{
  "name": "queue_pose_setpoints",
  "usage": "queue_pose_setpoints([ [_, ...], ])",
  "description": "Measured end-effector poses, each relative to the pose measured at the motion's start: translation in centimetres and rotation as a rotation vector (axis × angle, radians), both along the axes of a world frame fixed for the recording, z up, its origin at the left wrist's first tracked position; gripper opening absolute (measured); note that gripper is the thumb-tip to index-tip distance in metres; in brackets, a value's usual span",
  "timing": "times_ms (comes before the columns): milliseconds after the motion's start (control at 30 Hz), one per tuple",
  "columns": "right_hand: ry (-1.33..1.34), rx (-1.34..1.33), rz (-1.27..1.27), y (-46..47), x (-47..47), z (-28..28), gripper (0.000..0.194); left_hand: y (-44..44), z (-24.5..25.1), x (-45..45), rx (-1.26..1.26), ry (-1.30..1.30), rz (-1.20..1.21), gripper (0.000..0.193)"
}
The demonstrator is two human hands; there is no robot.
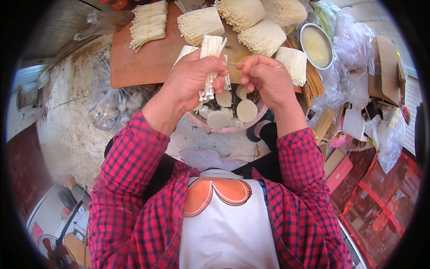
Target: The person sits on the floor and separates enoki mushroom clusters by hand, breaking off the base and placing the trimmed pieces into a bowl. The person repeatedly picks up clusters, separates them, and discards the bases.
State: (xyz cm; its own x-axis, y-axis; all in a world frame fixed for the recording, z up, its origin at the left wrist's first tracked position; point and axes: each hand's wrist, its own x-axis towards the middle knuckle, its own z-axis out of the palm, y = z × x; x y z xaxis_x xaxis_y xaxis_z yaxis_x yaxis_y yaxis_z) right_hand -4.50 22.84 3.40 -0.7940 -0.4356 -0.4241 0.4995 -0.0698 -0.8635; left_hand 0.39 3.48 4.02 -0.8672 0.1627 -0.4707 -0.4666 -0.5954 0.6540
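My left hand (189, 79) grips a small bundle of enoki mushrooms (211, 47), its caps pointing down towards me. A thin yellow band (238, 63) runs from the left thumb to the pinched fingertips of my right hand (268, 75). Both hands are above the near edge of a reddish-brown board (144, 67). Beyond them on the board lie several thick enoki clumps (201, 25), and a row of tied enoki bundles (149, 23) sits at the far left. Another clump (292, 65) rests just right of my right hand.
Below the board, a pinkish basin (231, 129) holds round cut mushroom bases (247, 111) and dark scraps. A metal bowl (316, 47) with pale yellowish contents stands at right, near bamboo skewers (314, 84). Plastic bags (352, 43) and cardboard (386, 70) crowd the right. A clear bag (111, 101) hangs left.
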Motion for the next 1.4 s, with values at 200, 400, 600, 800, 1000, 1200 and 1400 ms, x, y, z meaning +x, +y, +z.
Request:
queue_pose_setpoints([
  [200,-0.24,-0.491,0.237,-0.6,1.7,0.9,0.028,-0.1,-0.4,0.2,0.033,0.018,-0.04,0.011],
  [400,-0.133,-0.207,0.115,-0.8,1.8,1.4,0.03,0.3,-0.2,0.1,-0.122,0.016,-0.004,0.012],
  [600,0.258,0.233,0.088,-1.1,1.7,2.2,0.046,0.6,-0.5,0.6,-0.253,0.012,-0.122,0.015],
  [800,0.666,0.362,0.146,-0.9,2.1,-0.4,0.06,1.2,-1.2,0.5,-0.639,0.054,-0.427,0.015],
  [1000,0.519,0.333,0.268,-1.0,2.5,-1.1,0.052,1.3,-2.5,1.4,-1.263,0.454,-0.524,0.024],
  [1200,0.349,0.322,0.253,-1.2,2.0,-0.5,0.033,1.1,-0.9,0.9,-1.3,0.37,-0.611,0.029],
  [1400,0.293,0.286,0.34,-1.1,1.6,0.5,0.028,0.7,-0.8,1.2,-1.283,0.454,-0.521,0.039],
])
